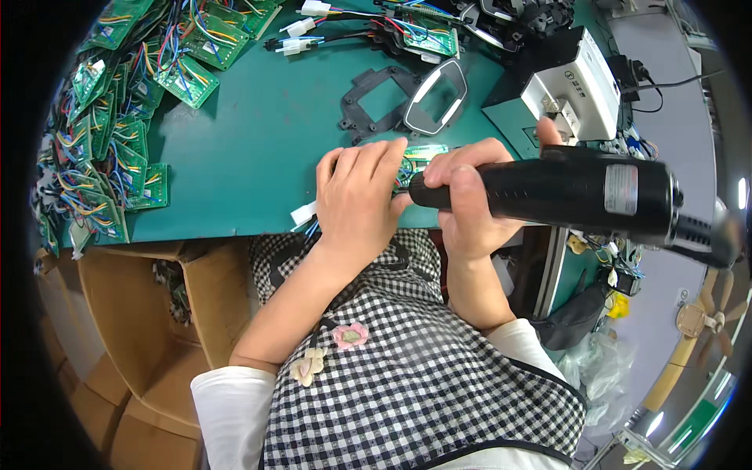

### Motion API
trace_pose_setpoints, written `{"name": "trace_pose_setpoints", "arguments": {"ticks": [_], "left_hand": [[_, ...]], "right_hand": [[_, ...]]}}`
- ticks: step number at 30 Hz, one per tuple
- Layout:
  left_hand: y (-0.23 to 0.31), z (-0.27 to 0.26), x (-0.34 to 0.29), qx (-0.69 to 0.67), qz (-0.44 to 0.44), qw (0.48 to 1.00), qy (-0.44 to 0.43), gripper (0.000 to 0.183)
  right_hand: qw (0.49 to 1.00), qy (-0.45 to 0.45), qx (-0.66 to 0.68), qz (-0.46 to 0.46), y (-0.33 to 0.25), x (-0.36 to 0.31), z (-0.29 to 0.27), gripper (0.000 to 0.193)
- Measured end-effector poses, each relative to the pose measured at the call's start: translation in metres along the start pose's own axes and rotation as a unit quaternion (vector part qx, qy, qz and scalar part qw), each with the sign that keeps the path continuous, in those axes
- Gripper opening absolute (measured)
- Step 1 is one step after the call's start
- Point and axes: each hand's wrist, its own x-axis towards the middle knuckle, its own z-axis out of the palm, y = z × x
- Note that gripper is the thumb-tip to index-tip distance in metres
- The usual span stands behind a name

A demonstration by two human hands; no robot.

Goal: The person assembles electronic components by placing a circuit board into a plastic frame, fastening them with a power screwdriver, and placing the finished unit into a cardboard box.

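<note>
My right hand (468, 205) grips a black electric screwdriver (580, 192) that lies almost level, its tip end pointing left toward a small green circuit board (423, 154) near the table's front edge. My left hand (359, 196) lies flat over that board with fingers together, pressing it to the green mat (258, 149); most of the board is hidden under the two hands. A white connector (303, 213) with thin coloured wires sticks out from under my left hand at the table edge.
A heap of green circuit boards with coloured wires (110, 117) fills the left side and back. A black frame (376, 98) and a grey-rimmed bezel (436, 98) lie behind the hands. A white box unit (576, 82) stands at back right. Open cardboard boxes (149, 313) sit below left.
</note>
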Motion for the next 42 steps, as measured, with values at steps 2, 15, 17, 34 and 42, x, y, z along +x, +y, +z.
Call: {"name": "trace_pose_setpoints", "arguments": {"ticks": [2, 15, 17, 34, 42], "left_hand": [[-0.001, 0.0, 0.002, -0.008, 0.001, 1.0, 0.008, 0.067], [-0.003, -0.019, 0.004, -0.026, -0.003, 1.0, -0.007, 0.057], [-0.011, -0.048, 0.01, 0.032, -0.022, 0.998, 0.044, 0.058], [-0.101, -0.061, 0.208, 0.184, 0.134, 0.973, 0.026, 0.059], [-0.124, -0.119, 0.216, 0.14, 0.027, 0.989, 0.035, 0.025]], "right_hand": [[0.999, -0.052, -0.013, 0.007, 0.002, 0.008, -0.003, 0.074], [0.965, -0.194, -0.176, -0.028, -0.018, 0.024, -0.029, 0.065], [0.991, -0.03, 0.119, -0.052, -0.038, 0.041, -0.036, 0.061], [0.871, -0.24, -0.394, 0.171, -0.005, 0.073, -0.055, 0.063], [0.769, -0.374, -0.503, 0.124, -0.004, 0.032, -0.04, 0.063]]}}
